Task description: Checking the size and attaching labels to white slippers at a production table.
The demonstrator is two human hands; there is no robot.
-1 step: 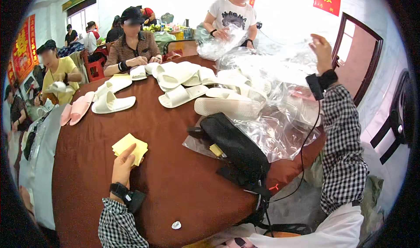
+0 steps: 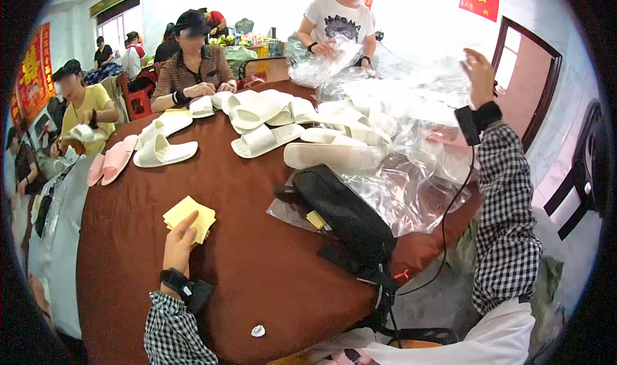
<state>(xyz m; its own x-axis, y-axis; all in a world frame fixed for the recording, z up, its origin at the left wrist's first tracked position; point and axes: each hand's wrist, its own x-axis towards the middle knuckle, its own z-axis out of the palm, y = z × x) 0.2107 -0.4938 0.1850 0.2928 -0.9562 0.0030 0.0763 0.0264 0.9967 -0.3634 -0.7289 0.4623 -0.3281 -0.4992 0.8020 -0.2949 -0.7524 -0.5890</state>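
Note:
My left hand [image 2: 180, 241] is closed on a small stack of yellow paper slips [image 2: 190, 218], thumb on top, above the brown-covered table. At the right, my right hand [image 2: 479, 79] is raised beside a heap of clear plastic bags [image 2: 418, 194]. Its fingers are apart and slightly bent, with nothing visible held. White slippers [image 2: 263, 141] lie in a loose pile across the table's far side, some on or under the plastic. A pink pair [image 2: 114, 159] rests at the far left. Each of my wrists wears a black strapped device.
A black mesh bag [image 2: 344, 204] lies on the brown tablecloth [image 2: 257, 268], a yellow piece against it. A black cable hangs from my right wrist. A crumpled silvery scrap [image 2: 258, 331] is near the front. Across the table, one co-worker [image 2: 340, 27] handles plastic; another [image 2: 199, 69] touches a slipper.
My right hand has shifted slightly to the right. My left hand keeps the yellow slips in nearly the same place.

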